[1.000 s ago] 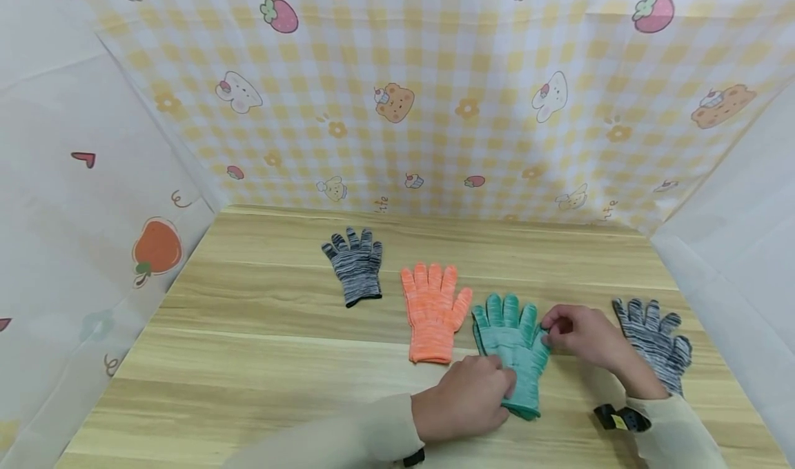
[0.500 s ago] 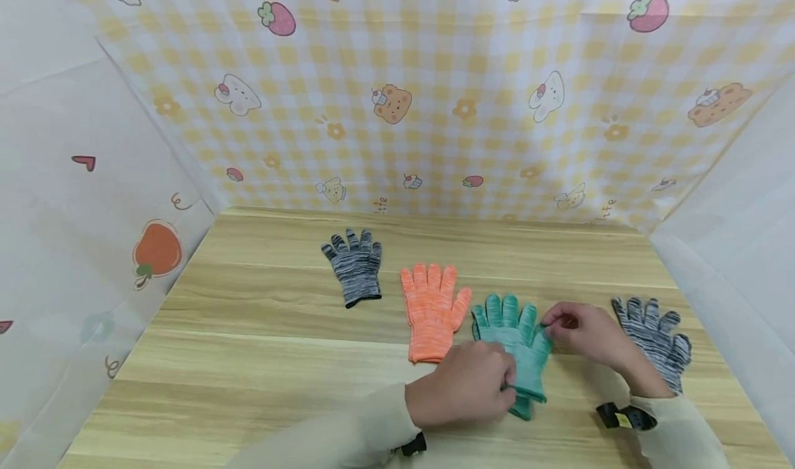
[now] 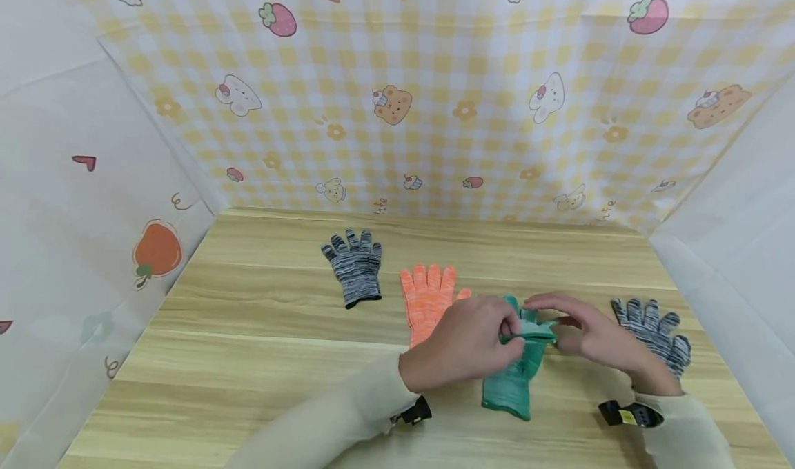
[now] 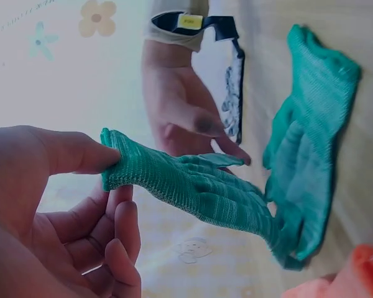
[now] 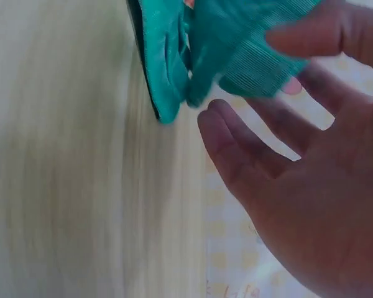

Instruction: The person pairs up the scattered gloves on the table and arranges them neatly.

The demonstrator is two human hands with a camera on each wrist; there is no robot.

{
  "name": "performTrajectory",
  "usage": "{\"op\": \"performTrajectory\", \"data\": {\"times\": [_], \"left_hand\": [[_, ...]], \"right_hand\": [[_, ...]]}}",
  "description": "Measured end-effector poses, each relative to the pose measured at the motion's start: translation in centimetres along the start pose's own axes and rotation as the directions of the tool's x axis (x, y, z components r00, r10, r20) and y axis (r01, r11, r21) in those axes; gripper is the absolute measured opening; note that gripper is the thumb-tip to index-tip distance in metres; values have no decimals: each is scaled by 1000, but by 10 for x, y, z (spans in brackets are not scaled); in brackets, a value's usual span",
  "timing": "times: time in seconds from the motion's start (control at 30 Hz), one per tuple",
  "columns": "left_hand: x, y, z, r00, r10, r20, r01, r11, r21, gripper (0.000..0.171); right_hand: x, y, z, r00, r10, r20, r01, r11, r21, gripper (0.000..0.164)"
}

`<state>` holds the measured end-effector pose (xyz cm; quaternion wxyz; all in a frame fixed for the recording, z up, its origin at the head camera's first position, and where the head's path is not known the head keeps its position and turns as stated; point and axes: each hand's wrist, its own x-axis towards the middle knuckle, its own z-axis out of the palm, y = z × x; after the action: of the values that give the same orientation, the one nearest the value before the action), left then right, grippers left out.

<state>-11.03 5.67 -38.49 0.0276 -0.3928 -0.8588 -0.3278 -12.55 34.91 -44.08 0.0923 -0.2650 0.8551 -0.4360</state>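
Two green knit gloves lie one over the other at the front right of the table. My left hand point(image 3: 459, 341) pinches the cuff of the upper green glove point(image 4: 199, 186) between thumb and fingers. That cuff is lifted, and the glove slopes down to its fingertips, which meet the lower green glove point(image 4: 323, 118). In the head view, the lower green glove point(image 3: 507, 390) lies flat with its cuff toward me. On the far side of the raised cuff is my right hand point(image 3: 590, 334), its fingers loosely spread; in the right wrist view its thumb overlaps the glove.
An orange glove point(image 3: 425, 300) lies left of the green pair, partly behind my left hand. One grey-black striped glove point(image 3: 356, 269) lies farther back left, another striped glove point(image 3: 652, 334) beyond my right wrist. A checked cloth point(image 3: 435, 62) hangs behind the wooden table point(image 3: 261, 358).
My left hand has raised the upper green glove's cuff and carried it away from me, folding it back and baring the lower glove. My right hand has let go of the thumb side, fingers now spread.
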Motion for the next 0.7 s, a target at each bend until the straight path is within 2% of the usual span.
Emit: {"op": "performTrajectory", "data": {"times": [0.2, 0.33, 0.47, 0.57, 0.7], "left_hand": [[7, 2, -5, 998, 31, -52, -29, 999, 39, 5], [10, 4, -11, 997, 20, -68, -18, 999, 27, 5], [11, 5, -17, 995, 0, -96, 1, 1000, 8, 6], [10, 4, -21, 992, -14, -122, 12, 1000, -21, 5], [9, 1, -27, 987, -28, -160, 13, 995, -97, 3]], "right_hand": [[13, 2, 8, 987, -137, -87, 124, 982, -141, 54], [20, 3, 8, 972, -192, -133, 169, 972, -164, 46], [23, 4, 6, 976, -169, -141, 149, 979, -139, 42], [22, 3, 2, 985, -108, -131, 97, 991, -92, 36], [18, 2, -5, 994, -17, -109, 22, 999, 41, 32]]}}
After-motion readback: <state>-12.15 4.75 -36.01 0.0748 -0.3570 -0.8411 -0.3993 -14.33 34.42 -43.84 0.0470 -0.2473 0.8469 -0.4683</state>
